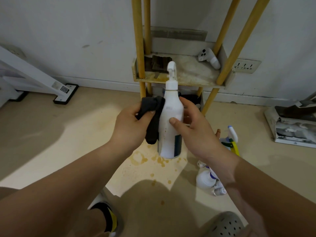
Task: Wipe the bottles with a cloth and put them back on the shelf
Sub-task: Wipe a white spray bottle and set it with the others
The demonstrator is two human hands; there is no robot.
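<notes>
The white pump bottle (171, 106) is held upright in front of the shelf (184, 81), above the stained floor (82, 134). The right grip (193, 129) is curled round it, thumb on its front, while the left grip (131, 124) pinches a dark cloth (152, 108) against its left side.

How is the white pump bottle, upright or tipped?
Upright: the bottle has its pump on top, base down, held by the right hand.
</notes>
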